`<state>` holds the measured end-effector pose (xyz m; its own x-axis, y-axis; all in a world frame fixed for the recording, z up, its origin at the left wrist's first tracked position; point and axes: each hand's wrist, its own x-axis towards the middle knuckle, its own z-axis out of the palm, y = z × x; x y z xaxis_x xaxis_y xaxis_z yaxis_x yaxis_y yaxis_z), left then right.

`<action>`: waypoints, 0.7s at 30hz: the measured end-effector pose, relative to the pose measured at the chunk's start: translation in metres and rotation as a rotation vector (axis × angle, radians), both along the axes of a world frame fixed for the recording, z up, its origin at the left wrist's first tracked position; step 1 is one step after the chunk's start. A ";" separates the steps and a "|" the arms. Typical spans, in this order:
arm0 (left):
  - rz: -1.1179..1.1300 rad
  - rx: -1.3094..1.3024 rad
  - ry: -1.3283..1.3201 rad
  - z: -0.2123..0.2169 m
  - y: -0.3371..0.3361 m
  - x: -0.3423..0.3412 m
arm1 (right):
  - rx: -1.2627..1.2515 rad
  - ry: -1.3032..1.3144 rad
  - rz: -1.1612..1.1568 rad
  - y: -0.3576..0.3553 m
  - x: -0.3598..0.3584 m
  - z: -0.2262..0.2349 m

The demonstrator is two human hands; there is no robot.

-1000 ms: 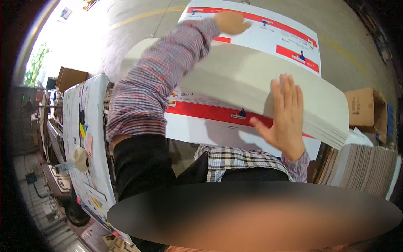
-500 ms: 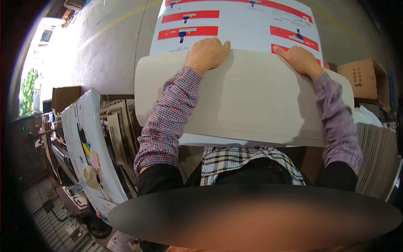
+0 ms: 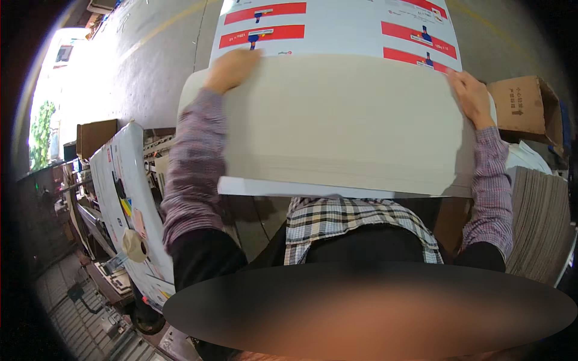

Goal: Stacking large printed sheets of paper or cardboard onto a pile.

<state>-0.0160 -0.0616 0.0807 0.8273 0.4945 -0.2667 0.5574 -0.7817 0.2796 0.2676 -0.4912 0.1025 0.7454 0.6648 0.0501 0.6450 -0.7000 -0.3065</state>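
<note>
A thick stack of large cream cardboard sheets (image 3: 343,120) lies in front of me, plain side up. My left hand (image 3: 230,67) grips its far left corner. My right hand (image 3: 471,96) grips its far right edge. Beyond the stack lies a white printed sheet with red bands (image 3: 337,24), its printed face up. Both arms are in plaid sleeves and reach forward over the stack.
A leaning pile of printed sheets (image 3: 129,204) stands at my left with a roll of tape (image 3: 133,245) on it. A brown cardboard box (image 3: 524,105) sits at the right, and another stack of sheets (image 3: 539,222) below it. Grey concrete floor (image 3: 150,66) lies beyond.
Both hands have shifted from flat on the stack to its far corners. The stack has come closer and squarer to me, and the printed sheet beyond shows more.
</note>
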 end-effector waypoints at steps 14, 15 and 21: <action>0.118 0.268 -0.244 -0.015 0.025 -0.048 | -0.034 -0.123 0.012 -0.034 0.043 -0.034; 0.121 0.270 -0.258 -0.012 0.033 -0.059 | -0.032 -0.137 0.013 -0.042 0.048 -0.034; 0.361 -0.181 -0.351 -0.027 0.051 -0.085 | 0.076 -0.066 -0.137 -0.065 0.067 -0.047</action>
<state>-0.1014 -0.0109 0.0536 0.6678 0.7359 -0.1117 0.6307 -0.4797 0.6099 0.3350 -0.5558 0.0558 0.8223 0.5494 0.1482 0.5654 -0.7594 -0.3220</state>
